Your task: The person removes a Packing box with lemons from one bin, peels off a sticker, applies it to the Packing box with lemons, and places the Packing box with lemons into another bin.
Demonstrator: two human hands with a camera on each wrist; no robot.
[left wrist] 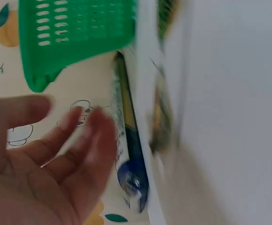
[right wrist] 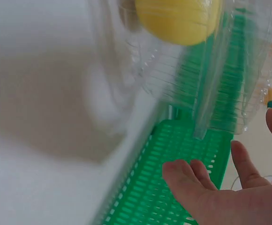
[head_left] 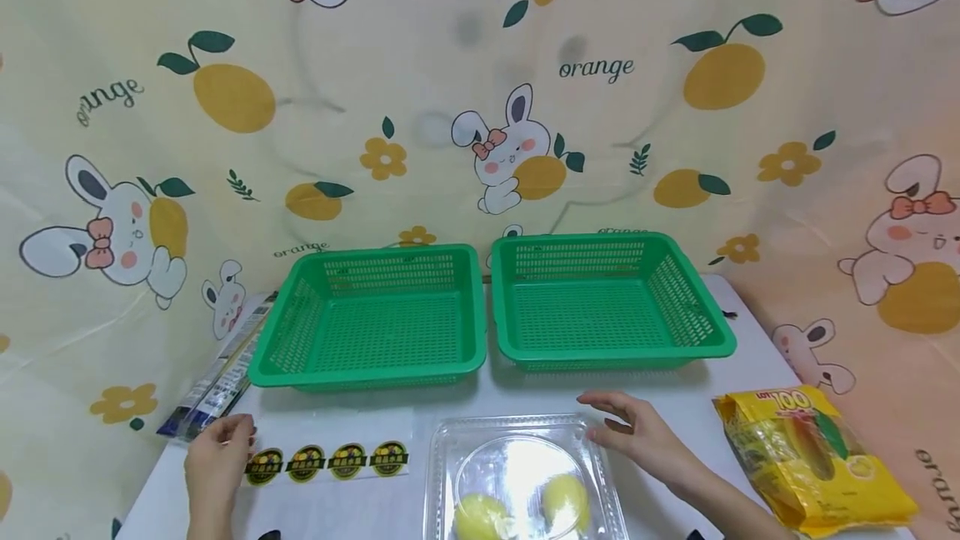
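Note:
A clear plastic clamshell box (head_left: 447,473) with its lid down stands at the front middle of the table, two yellow fruits (head_left: 566,505) inside it. By its back right corner is my right hand (head_left: 645,436), fingers apart and holding nothing; the right wrist view has the fingertips just beside the clear wall. My left hand (head_left: 217,469) hovers at the left end of a strip of round black-and-gold stickers (head_left: 306,462). Its fingers are loosely bent, with nothing between them in the left wrist view.
Two green plastic baskets (head_left: 367,379) (head_left: 615,352) stand side by side at the back. Long printed plastic packaging (head_left: 225,373) lies at the left edge, partly behind the left basket. A yellow bag (head_left: 817,465) lies on the right. Behind hangs a patterned cloth (head_left: 420,48).

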